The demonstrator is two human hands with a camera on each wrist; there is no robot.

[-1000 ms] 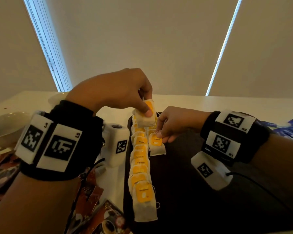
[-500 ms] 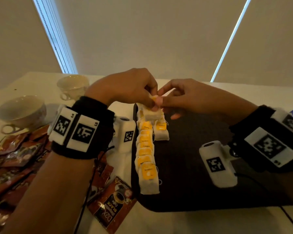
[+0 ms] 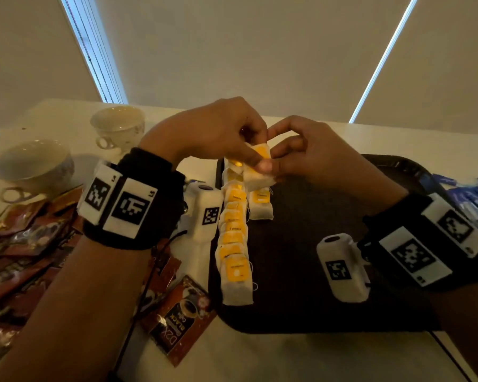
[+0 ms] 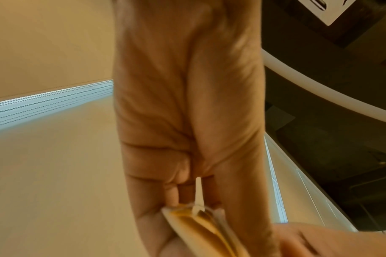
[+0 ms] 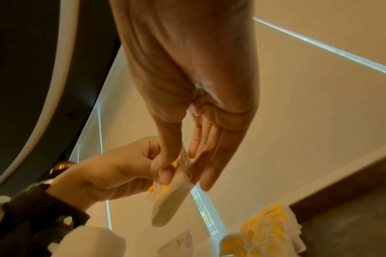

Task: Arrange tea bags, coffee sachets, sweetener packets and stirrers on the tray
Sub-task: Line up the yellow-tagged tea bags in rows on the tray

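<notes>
Hands meet above the far left of the tray (image 3: 301,312): my left hand (image 3: 218,133) pinches a small stack of tea bags (image 3: 258,169), and my right hand (image 3: 312,153) pinches it too, thumb against fingers. Below, I see a row of tea bags (image 3: 233,238) along the tray's left edge, one bag (image 3: 260,202) just beside it.

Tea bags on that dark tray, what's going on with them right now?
A person's left hand and right hand together pinch a small stack of white tea bags with yellow tags above the black plastic tray. A long overlapping row of tea bags already lies along its left edge, one more beside it.
</notes>
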